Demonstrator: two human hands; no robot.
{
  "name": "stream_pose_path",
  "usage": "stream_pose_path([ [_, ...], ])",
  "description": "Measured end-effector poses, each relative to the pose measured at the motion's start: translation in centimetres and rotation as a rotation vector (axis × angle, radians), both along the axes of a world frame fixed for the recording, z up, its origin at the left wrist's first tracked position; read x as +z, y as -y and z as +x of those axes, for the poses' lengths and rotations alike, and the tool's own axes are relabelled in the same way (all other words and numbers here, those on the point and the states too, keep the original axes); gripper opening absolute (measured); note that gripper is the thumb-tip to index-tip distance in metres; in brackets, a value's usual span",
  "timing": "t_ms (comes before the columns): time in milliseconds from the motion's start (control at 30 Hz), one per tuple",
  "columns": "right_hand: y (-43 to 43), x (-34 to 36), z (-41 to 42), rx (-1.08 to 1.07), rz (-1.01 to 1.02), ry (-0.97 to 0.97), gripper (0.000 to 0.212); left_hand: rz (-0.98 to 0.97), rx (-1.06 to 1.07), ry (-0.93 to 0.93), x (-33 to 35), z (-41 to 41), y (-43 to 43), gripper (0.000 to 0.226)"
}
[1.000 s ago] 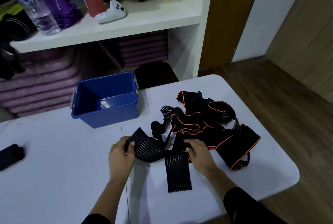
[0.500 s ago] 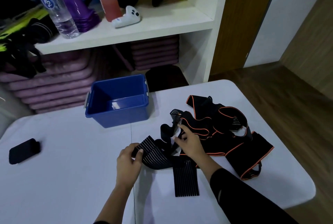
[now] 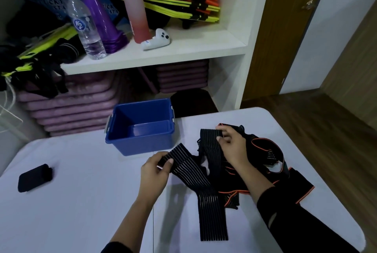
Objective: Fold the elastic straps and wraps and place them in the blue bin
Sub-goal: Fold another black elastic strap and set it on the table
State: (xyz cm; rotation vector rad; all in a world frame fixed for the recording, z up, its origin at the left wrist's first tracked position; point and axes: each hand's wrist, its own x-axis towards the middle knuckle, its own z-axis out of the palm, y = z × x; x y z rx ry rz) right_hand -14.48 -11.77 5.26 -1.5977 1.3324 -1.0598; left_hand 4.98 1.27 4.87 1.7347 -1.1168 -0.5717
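Note:
A long black ribbed elastic strap lies twisted across the white table. My left hand pinches one end of it, lifted just in front of the blue bin. My right hand grips another ribbed strap end and holds it up above a tangled pile of black wraps with orange trim. The blue bin stands open with nothing visible inside.
A small black pouch lies on the table's left side. Behind the table a white shelf holds a water bottle, purple cones, a pink bottle and a white controller. Purple mats are stacked below. The table's right edge drops to wooden floor.
My right hand has risen from the pile, pulling a ribbed strap end up and back. My left hand lifted its end toward the bin. The view has shifted.

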Motion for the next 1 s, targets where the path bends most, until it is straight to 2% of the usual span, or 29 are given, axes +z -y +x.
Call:
stream_pose_path([
  [133, 1.7, 5.2, 0.0, 0.042, -0.061, 0.105, 0.03, -0.085, -0.046, -0.043, 3.9, 0.1, 1.9, 0.01],
  [367, 2.1, 12.6, 1.1, 0.324, 0.021, 0.27, 0.027, -0.297, -0.136, -0.028, 11.4, 1.0, 4.3, 0.015],
  [533, 0.6, 15.9, 3.9, 0.477, 0.053, 0.384, 0.024, -0.371, -0.08, 0.051, 14.9, 2.3, 4.7, 0.026],
  [733, -1.3, 17.6, 8.1, 0.562, 0.079, 0.479, 0.025, -0.444, 0.064, 0.145, 17.2, 4.3, 3.7, 0.039],
  [1000, -4.1, 18.5, 15.1, 0.604, -0.027, 0.428, 0.031, -0.443, 0.196, 0.147, 18.4, 7.8, 1.7, 0.039],
])
